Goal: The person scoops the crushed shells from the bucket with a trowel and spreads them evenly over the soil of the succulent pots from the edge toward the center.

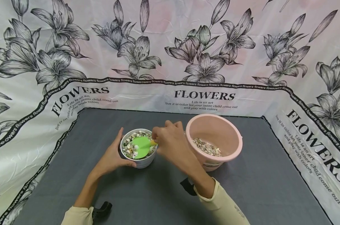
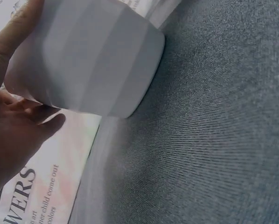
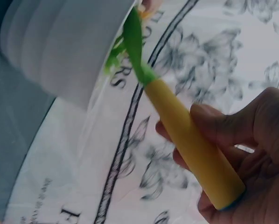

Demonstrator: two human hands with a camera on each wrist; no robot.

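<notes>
A small white flower pot (image 1: 141,163), full of pebbles (image 1: 136,135), stands upright on the grey cloth. My left hand (image 1: 111,157) grips its left side, thumb across the front and fingers around the back; the left wrist view shows the ridged pot wall (image 2: 102,56) between thumb and fingers. My right hand (image 1: 172,142) pinches the yellow handle (image 3: 191,144) of a toy trowel between thumb and fingers. Its green blade (image 1: 142,147) lies flat over the pebbles inside the rim, and several pale pebbles show on or beside it.
To the right stands a larger pink bucket (image 1: 232,140) with a layer of pebbles (image 1: 206,147) at its bottom, close beside my right forearm. Behind and at the sides of the grey cloth (image 1: 271,175) rises a white sheet (image 1: 147,93) printed with flowers and lettering.
</notes>
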